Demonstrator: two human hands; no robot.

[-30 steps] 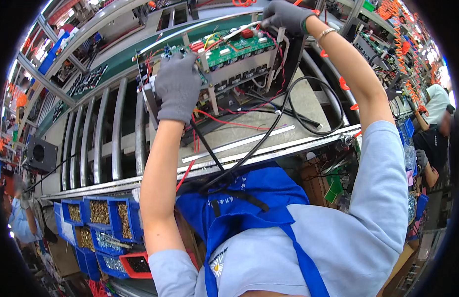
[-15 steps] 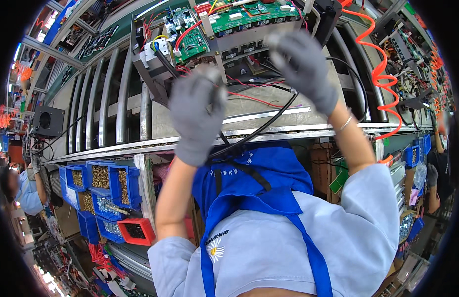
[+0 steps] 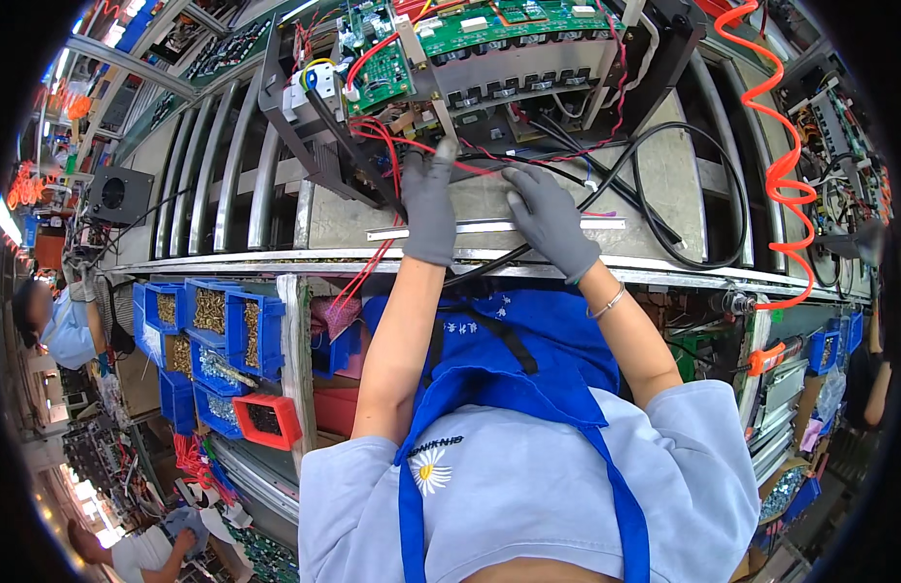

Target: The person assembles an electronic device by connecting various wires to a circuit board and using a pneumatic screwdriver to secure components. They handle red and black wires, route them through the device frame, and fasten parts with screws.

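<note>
My left hand (image 3: pixel 431 209), in a grey glove, is at the front of an opened metal chassis (image 3: pixel 319 165). Its fingers are bent among thin red wires (image 3: pixel 390 160) that hang from the chassis, closed on them as far as shows. My right hand (image 3: pixel 554 219), gloved alike, is a little to the right. Its bent fingers are on a single red wire (image 3: pixel 480 169), which comes out past the glove; the fingertips are partly hidden. A flat metal strip (image 3: pixel 601 223) lies under both hands. Green circuit boards (image 3: pixel 499 34) are mounted on top of the chassis.
A black cable (image 3: pixel 737 194) loops on the right over the rollers (image 3: pixel 703 121). Above it hangs a coiled orange air hose (image 3: pixel 776 180). Blue bins (image 3: pixel 266 335) of screws and a red bin (image 3: pixel 268 420) stand below left. Another person (image 3: pixel 67 325) is at far left.
Both hands have come down and closer together, from above the chassis front to the wires before it. The view has shifted slightly, and red wires now hang over the bench edge.
</note>
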